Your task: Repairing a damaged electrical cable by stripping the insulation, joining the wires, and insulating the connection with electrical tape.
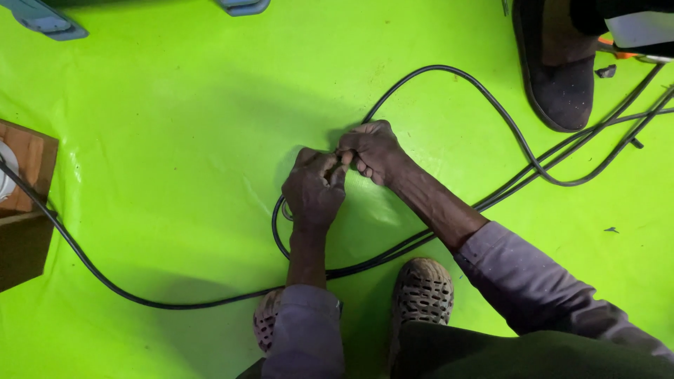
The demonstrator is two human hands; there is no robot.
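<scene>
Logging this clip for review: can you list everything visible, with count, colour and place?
Thin black cable: several runs, black, looping over the floor from left to right.
Bright green plastic floor sheet: one, green, under everything.
Brown wooden block: one, brown, left edge.
Grey-blue plastic pieces: two, top edge.
Dark shoe: one, another person's, top right.
Perforated beige shoes: two, bottom centre.
Left hand: grip closed on the cable.
Right hand: grip closed on the cable.

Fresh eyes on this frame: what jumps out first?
The bright green sheet covering the floor, filling nearly the whole view. At its centre the left hand and right hand meet, pinching a black cable that loops across the sheet. A dark shoe of another person stands at top right; a wooden block sits at the left edge.
</scene>
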